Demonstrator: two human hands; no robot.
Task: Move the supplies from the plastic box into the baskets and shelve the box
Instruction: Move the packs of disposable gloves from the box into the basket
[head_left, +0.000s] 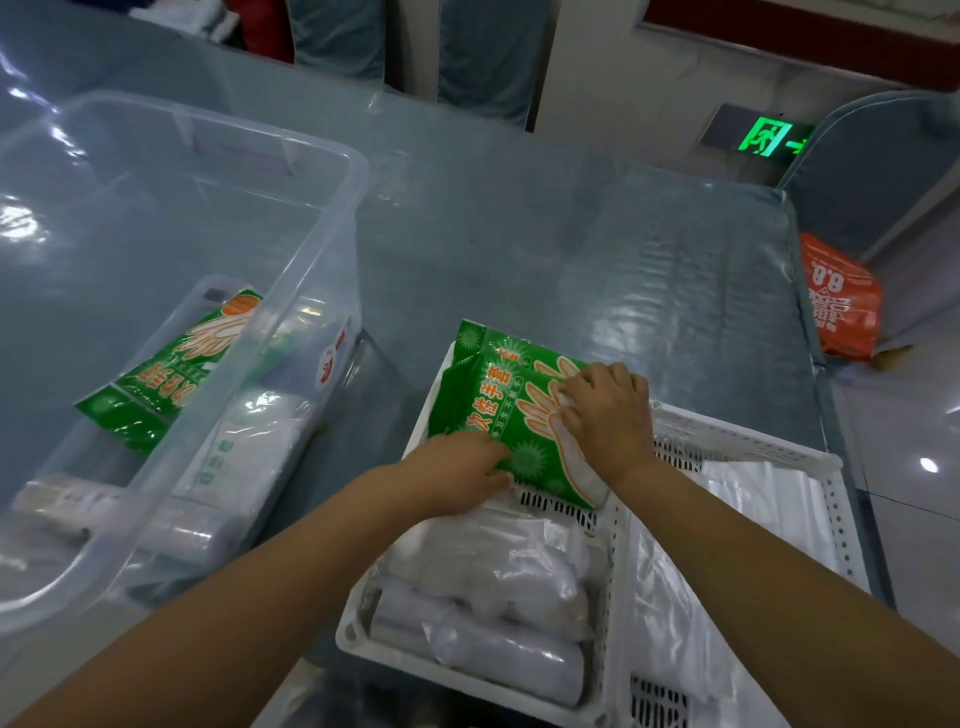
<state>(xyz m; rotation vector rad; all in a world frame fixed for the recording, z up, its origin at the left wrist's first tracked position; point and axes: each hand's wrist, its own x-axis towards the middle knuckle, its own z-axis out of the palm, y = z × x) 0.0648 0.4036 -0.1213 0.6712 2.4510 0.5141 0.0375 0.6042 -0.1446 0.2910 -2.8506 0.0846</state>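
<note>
A green glove pack (498, 400) leans tilted at the far end of the left white basket (358, 629). My left hand (462, 475) grips its near left corner. My right hand (608, 410) presses flat on its right side. White plastic rolls (498, 623) fill the near part of that basket. The right white basket (831, 499) holds clear plastic bags. On the left stands the clear plastic box (311, 291), with another green glove pack (171, 374) and white rolls (244, 452) inside.
Everything rests on a blue surface covered in clear film (597, 244). An orange bag (841, 296) sits on the floor past the right edge. A blue padded piece (883, 156) stands at the back right, next to a green exit sign.
</note>
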